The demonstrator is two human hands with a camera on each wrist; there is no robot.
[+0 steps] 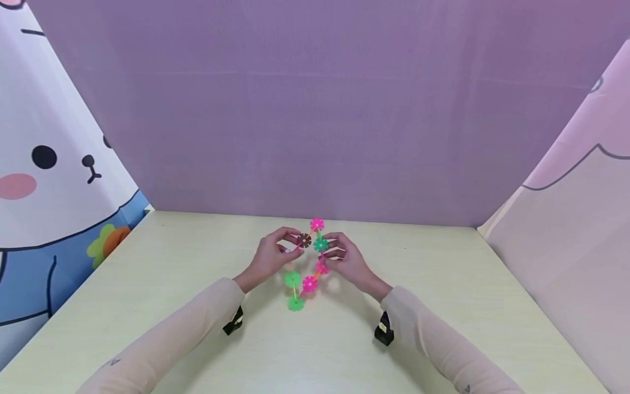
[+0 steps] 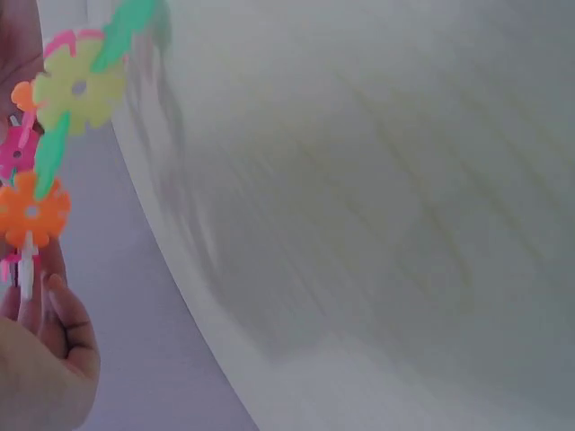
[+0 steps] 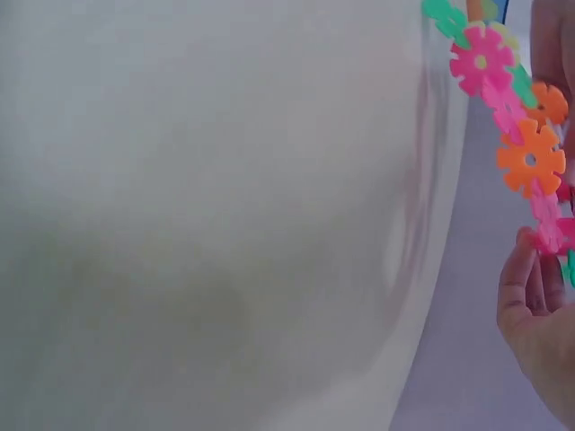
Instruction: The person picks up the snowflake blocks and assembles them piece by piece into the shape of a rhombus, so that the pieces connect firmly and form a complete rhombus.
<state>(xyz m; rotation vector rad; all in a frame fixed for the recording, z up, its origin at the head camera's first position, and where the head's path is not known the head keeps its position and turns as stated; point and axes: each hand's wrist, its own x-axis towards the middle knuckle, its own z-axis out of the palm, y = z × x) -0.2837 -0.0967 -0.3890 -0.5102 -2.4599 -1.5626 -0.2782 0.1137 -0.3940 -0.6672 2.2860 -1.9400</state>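
Note:
A loop of linked snowflake building discs (image 1: 309, 284) in pink, green, orange and other colours is held up over the table between both hands. My left hand (image 1: 266, 256) pinches the loop's left side beside a dark brown disc (image 1: 301, 241). My right hand (image 1: 348, 262) grips the opposite side, by a teal disc (image 1: 317, 245) and a pink one. Two light green discs (image 1: 292, 279) hang at the lower end. In the left wrist view an orange disc (image 2: 49, 208) sits above the fingers. The right wrist view has an orange disc (image 3: 544, 160) above pink ones. Fingers partly hide the gripped pieces.
The pale wooden table (image 1: 467, 306) lies beneath the hands. Behind it stands a purple panel (image 1: 334, 120). A cartoon-printed cloth (image 1: 54, 219) borders the left, and a pale pink one (image 1: 581, 235) the right. Black straps (image 1: 384, 331) are on both wrists.

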